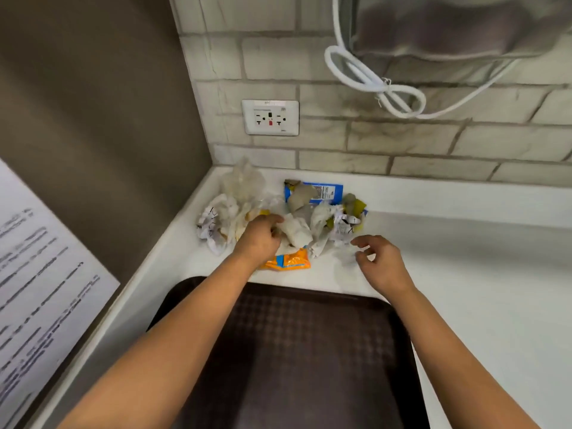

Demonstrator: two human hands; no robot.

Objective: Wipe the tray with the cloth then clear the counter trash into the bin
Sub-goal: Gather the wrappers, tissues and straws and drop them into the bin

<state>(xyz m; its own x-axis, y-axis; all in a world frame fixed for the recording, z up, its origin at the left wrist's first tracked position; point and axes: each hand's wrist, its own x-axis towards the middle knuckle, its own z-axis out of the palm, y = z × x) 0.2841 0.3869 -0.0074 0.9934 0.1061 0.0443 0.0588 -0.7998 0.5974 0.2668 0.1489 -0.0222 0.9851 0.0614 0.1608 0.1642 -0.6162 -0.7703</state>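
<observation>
Head view of a white counter meeting a brick-tiled wall. A dark brown tray fills the lower centre of the frame, its far rim just below both hands. The trash lies heaped at centre frame, in the counter's corner: crumpled white paper at the left of the heap, a clear plastic wad above it, a blue wrapper at the top against the wall's base, a yellow-green scrap at the right, and an orange packet at the bottom edge, near the tray's rim.

The left hand reaches into the heap's middle, fingers curled onto a white napkin; whether they pinch it or merely touch it cannot be told. The right hand hovers to the right of the heap, fingers loosely spread and bent, holding nothing, its fingertips near the printed paper at the heap's right edge.

A wall socket sits above the heap. A white cord loops in the upper right. A printed sheet hangs at the left edge.
</observation>
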